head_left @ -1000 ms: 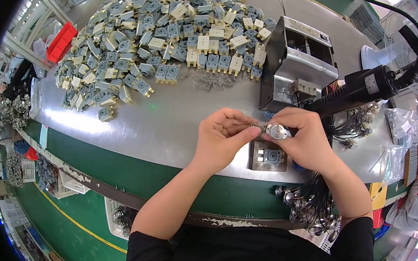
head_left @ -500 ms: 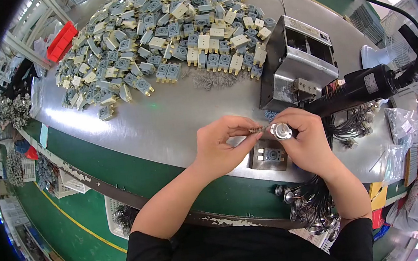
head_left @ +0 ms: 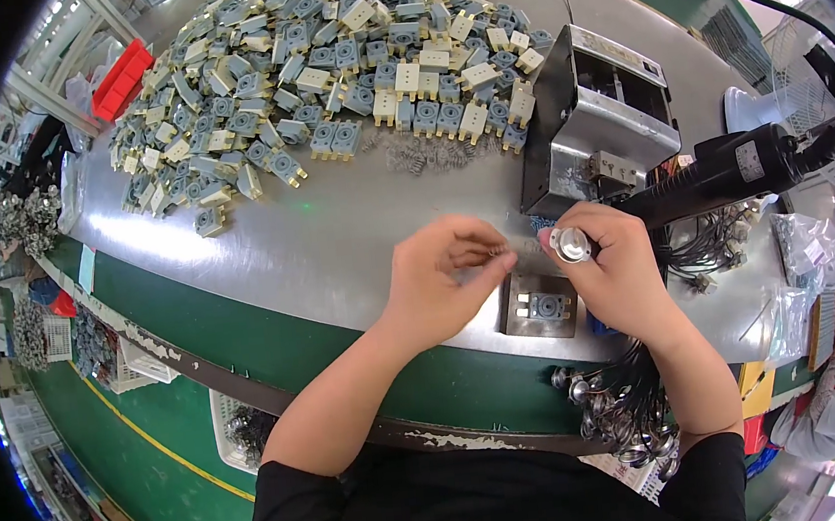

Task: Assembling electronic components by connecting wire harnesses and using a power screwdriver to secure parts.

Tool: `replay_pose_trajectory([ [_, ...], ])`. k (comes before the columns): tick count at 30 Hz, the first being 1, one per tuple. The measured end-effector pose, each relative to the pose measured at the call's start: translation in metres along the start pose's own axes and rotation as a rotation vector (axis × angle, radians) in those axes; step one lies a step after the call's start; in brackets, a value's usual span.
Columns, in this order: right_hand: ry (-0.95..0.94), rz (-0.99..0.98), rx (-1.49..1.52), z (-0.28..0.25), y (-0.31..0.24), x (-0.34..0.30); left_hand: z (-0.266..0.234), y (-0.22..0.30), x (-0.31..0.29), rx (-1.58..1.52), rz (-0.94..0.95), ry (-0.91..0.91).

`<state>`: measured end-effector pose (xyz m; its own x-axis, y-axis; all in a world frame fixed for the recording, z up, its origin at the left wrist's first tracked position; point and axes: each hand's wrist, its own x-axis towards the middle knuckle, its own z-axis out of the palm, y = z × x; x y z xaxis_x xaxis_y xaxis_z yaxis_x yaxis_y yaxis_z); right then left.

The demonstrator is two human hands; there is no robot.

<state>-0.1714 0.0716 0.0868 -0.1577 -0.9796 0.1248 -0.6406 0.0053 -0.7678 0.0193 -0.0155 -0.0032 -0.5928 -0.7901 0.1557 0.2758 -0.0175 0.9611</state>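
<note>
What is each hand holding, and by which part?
Right hand: a round metal part, gripped by its side, round face exposed. Left hand: too blurred to tell what, if anything, it pinches.

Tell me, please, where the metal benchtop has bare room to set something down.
The widest bare patch of metal benchtop lies between the heap of grey-and-cream blocks, the left hand and the green front strip. It is crowded under that heap and rightward, around the metal machine and black tool.
</note>
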Motion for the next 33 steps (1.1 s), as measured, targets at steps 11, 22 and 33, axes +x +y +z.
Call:
replay_pose_trajectory([
  [11,-0.027,-0.055,0.01,0.003,0.005,-0.003,-0.005,0.003,0.012,0.102,-0.097,0.071],
  [22,0.024,-0.156,-0.071,0.006,0.004,-0.01,0.008,0.005,0.005,-0.419,-0.326,0.012],
  [33,0.006,-0.176,-0.144,0.004,0.007,-0.002,-0.006,0.01,0.006,-0.219,-0.11,0.026],
])
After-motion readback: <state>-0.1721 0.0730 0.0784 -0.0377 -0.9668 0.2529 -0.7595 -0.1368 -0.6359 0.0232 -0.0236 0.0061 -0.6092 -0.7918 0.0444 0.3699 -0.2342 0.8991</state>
